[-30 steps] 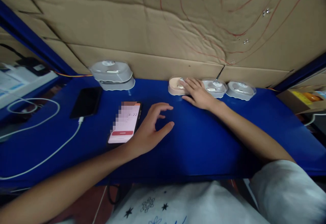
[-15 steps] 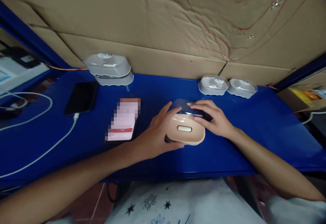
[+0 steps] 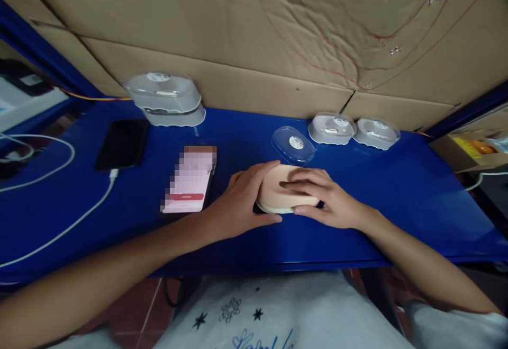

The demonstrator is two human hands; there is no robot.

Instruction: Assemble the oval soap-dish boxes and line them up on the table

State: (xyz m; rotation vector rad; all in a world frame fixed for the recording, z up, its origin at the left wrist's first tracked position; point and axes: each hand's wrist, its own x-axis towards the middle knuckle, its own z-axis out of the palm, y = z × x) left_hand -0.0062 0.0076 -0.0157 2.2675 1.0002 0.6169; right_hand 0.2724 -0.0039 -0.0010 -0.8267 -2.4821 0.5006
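Since the clear cover point(image 3: 286, 144) left the right hand point(image 3: 336, 200) and now lies on the desk point(image 3: 413, 195) behind the peach box point(image 3: 273, 187), both hands hold the box, left hand point(image 3: 243, 200) around its left end.

The peach case point(image 3: 273, 186) looks like smooth plastic with a soft, nearly matt finish. The loose lid point(image 3: 284, 146) is clear, glossy plastic with a paper-like sticker point(image 3: 296, 142). The grey cases point(image 3: 332, 136) look plastic too, under shiny transparent covers. The blue tabletop point(image 3: 337, 248) is smooth and glossy; the backing panel point(image 3: 178, 10) is matt brown cardboard, creased and wrinkled. The white cable point(image 3: 71, 230) looks like smooth plastic, the shirt point(image 3: 293, 301) matt printed cloth
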